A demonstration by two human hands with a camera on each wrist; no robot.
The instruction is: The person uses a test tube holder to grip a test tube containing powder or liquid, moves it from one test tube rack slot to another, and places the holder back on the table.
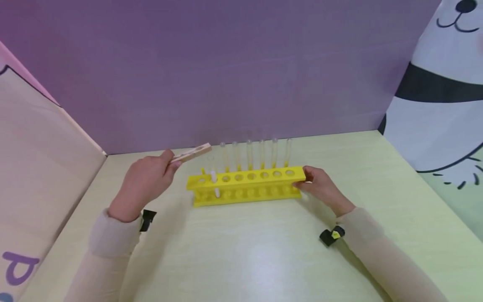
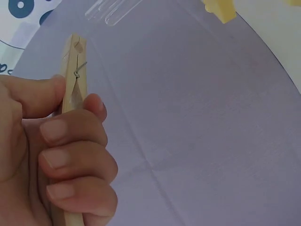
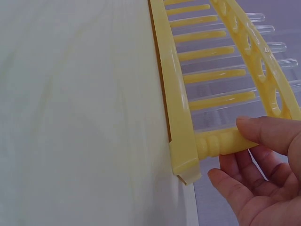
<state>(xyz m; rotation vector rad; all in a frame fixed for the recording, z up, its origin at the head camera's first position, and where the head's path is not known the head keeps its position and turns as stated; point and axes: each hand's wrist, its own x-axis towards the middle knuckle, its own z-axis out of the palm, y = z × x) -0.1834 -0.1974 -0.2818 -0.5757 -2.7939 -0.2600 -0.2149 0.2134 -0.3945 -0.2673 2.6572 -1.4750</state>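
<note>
My left hand (image 1: 145,180) grips a wooden test tube clamp (image 1: 193,153), its jaws raised above the left end of a yellow test tube rack (image 1: 245,179). In the left wrist view the clamp (image 2: 75,61) shows a wire spring, with nothing visible between its tips. My right hand (image 1: 318,183) holds the rack's right end, thumb and fingers around the end post (image 3: 230,141). Several clear test tubes (image 1: 249,153) stand upside down over pegs along the rack's back. A slim white piece (image 1: 214,176) stands in a hole near the left end; its kind is unclear.
The rack stands on a pale wooden table (image 1: 245,247), towards the back. Behind the table rises a purple wall (image 1: 241,75). Printed panels (image 1: 441,121) border the sides. Black straps (image 1: 332,235) sit at both wrists.
</note>
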